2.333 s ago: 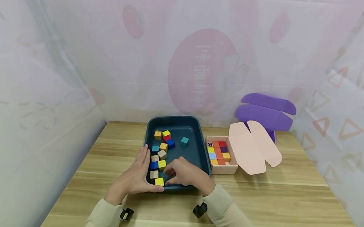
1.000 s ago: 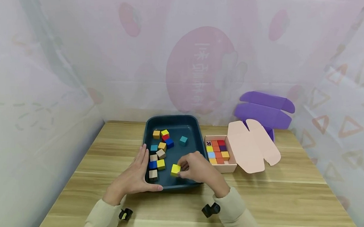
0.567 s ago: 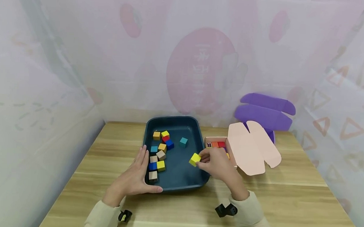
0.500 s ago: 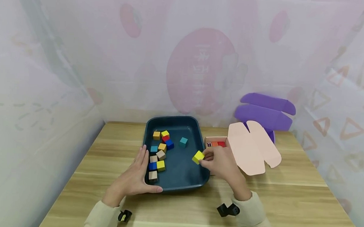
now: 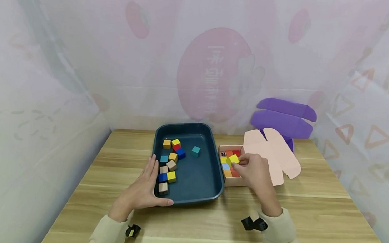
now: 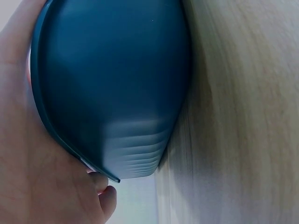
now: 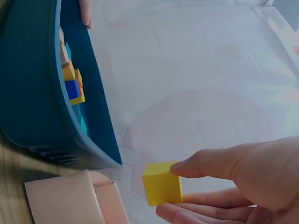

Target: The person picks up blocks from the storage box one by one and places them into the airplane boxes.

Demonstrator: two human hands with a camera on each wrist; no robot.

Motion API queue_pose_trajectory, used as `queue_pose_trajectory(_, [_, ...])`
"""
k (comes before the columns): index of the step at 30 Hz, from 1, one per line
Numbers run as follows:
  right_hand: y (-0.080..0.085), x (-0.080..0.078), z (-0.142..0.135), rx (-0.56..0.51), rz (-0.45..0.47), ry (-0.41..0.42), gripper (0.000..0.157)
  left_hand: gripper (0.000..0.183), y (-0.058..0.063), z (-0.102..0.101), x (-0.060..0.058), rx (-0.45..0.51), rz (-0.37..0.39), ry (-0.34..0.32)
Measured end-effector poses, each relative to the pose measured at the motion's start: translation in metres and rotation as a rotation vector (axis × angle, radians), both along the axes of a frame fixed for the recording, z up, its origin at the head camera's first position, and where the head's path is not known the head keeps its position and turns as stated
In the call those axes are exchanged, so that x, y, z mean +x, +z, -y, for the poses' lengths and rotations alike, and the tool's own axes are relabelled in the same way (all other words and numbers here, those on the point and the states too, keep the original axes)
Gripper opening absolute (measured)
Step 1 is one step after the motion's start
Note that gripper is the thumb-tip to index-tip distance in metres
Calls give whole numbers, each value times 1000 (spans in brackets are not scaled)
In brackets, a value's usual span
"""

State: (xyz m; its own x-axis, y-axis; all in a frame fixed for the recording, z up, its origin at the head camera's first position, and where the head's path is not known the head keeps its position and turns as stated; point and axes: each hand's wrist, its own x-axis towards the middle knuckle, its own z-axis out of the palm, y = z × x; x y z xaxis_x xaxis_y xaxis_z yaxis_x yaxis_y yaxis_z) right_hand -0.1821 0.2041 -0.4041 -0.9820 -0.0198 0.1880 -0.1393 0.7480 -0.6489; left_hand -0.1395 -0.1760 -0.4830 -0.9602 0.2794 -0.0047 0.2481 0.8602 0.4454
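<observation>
You're pinching the yellow cube (image 5: 233,159) in your right hand (image 5: 255,171), now hovering above the pink box (image 5: 235,182), no longer over the dark teal tray (image 5: 199,179) beside it; carry's clearing the tray, I'd judge. Your left hand (image 5: 140,191) is resting straight-fingered on the tray side opposite the box.

Letter R (image 5: 223,154) on block (image 5: 222,153); backdrop characters (image 5: 215,59) unclear

We see a wood-grain table (image 5: 323,211) and, near its far right corner, an open purple box (image 5: 282,122), lid raised, its lower part mostly hidden. Behind, we have a pale backdrop (image 5: 280,67) bearing a large pink oval (image 5: 196,82); outlined triangles (image 5: 344,127) mark the right-hand sheet (image 5: 350,173), dashes (image 5: 18,112) the left-hand sheet (image 5: 45,162).
</observation>
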Motion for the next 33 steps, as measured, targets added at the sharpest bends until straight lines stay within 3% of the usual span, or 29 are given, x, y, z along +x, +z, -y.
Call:
queue_pose_trajectory(5, [-6,-4,-7,71,10,-67,20,152,0,0,1,9,0,1])
queue_pose_trajectory(14, [-21,-13,-11,159,133,-166,33,152,-1,1,0,11,11,5])
queue_pose_trajectory(17, [-24,-15,-9,187,142,-168,38,151,-1,1,0,10,11,9])
queue_pose_trajectory(23, [-26,-19,-2,246,137,-155,26,151,-1,2,0,10,3,11])
queue_pose_trajectory(29, [-26,-20,2,315,108,-151,38,151,0,1,0,16,18,3])
queue_pose_trajectory(33, [-26,-21,4,392,75,-122,55,151,0,0,0,11,18,2])
